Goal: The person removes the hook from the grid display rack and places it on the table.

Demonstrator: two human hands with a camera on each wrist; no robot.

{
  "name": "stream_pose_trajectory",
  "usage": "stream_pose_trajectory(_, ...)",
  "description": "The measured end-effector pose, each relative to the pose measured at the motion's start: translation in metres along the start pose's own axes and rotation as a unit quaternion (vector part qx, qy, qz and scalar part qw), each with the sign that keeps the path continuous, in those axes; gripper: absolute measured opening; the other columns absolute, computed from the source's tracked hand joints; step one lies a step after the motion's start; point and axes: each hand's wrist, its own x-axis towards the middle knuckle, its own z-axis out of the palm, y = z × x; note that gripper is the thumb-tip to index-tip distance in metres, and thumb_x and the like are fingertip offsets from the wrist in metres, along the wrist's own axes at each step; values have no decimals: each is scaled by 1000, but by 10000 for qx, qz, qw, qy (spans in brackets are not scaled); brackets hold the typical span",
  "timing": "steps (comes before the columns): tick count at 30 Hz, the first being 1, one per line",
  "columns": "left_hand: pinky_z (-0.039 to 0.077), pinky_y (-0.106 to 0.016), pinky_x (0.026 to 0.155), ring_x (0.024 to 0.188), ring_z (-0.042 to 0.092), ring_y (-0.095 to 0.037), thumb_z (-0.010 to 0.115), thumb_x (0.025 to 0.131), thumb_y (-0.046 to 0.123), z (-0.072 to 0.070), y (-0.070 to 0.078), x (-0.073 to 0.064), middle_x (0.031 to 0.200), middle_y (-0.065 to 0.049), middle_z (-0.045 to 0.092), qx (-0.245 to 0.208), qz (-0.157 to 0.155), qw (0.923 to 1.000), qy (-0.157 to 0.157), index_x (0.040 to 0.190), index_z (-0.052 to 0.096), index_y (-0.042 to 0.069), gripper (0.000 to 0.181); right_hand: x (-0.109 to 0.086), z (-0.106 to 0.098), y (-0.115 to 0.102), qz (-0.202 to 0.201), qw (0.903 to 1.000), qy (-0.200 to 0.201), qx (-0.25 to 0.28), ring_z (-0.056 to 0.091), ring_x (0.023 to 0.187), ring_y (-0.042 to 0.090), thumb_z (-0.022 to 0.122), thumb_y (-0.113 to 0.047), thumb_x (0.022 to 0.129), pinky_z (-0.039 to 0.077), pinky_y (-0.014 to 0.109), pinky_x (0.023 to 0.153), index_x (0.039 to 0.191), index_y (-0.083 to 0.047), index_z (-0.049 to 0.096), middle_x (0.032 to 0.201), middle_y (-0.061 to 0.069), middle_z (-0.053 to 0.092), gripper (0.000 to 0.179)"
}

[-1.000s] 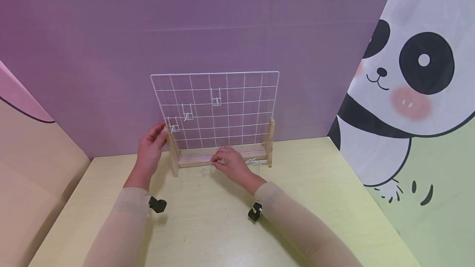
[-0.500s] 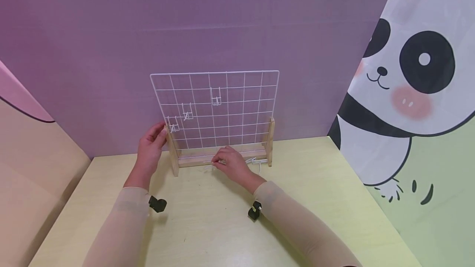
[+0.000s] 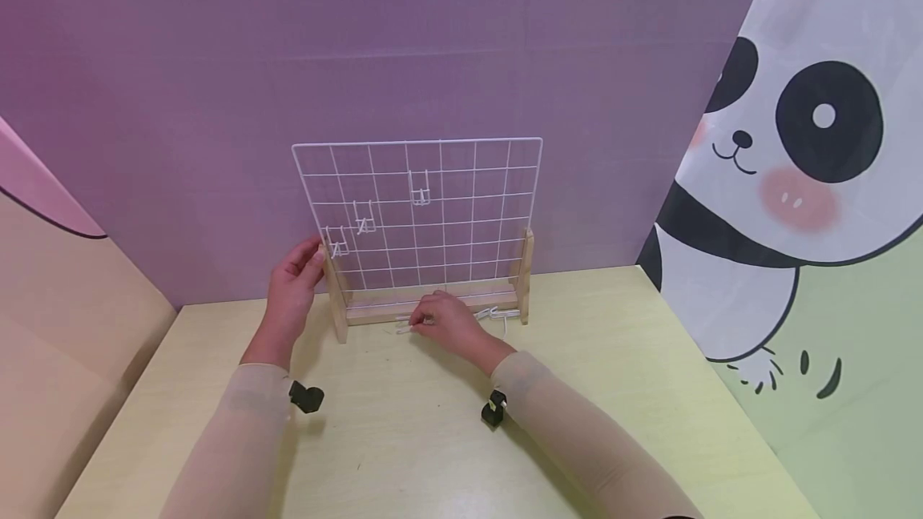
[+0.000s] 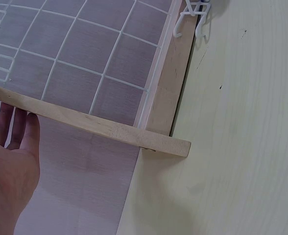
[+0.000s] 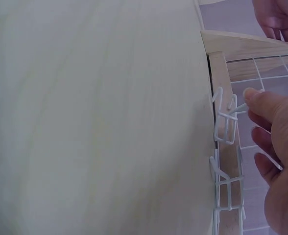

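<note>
A white wire grid panel [image 3: 461,211] stands upright in a wooden stand. My left hand [image 3: 292,291] grips the top of the stand's left wooden post [image 4: 90,120], its fingers behind the wood in the left wrist view. In front of the bottom rail [image 3: 375,312], my right hand [image 3: 450,323] pinches a white wire hook [image 5: 227,122] by its prong between thumb and index finger. Its frame lies beside the wooden rail in the right wrist view. Three similar hooks hang on the grid: an upper hook [image 3: 421,197], a middle hook [image 3: 365,225] and a lower hook [image 3: 337,248].
More white wire hooks [image 3: 497,313] lie along the rail at right, behind the right wrist; the right wrist view shows one hook [image 5: 228,186] close by. The stand's right post [image 3: 526,279] rises beyond them. A purple backdrop [image 3: 216,142] stands behind the table [image 3: 404,423].
My right hand has dipped slightly toward the tabletop. The hook in its fingers has come down and now points out to the left. My left hand stays on the post.
</note>
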Motion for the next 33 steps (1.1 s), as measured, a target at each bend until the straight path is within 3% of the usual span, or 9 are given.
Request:
stream_pose_trajectory(7,41,-39,128,151,49,-20,59,117,30,-1,1,-1,166,-8,53,0,-35,10000,-15,165,52,11,52,3,-4,-1,140,9986,-463,-219,60,92,12,87,-12,97,53,24,85,100,-16,86,99,-6,78,4)
stream_pose_trajectory(18,43,-35,125,149,52,-18,59,117,28,-1,0,0,164,-9,55,-11,-13,10000,-10,165,52,9,52,3,-5,-2,273,9947,-943,-289,60,95,11,91,-15,94,52,25,90,101,-16,86,96,-9,77,8)
stream_pose_trajectory(33,44,-35,125,148,52,-18,59,117,28,-1,0,0,165,-9,55,69,-67,10000,5,165,52,10,52,1,-1,5,305,9914,-1145,-554,59,101,10,93,-23,92,49,25,96,104,-20,86,100,-13,76,15)
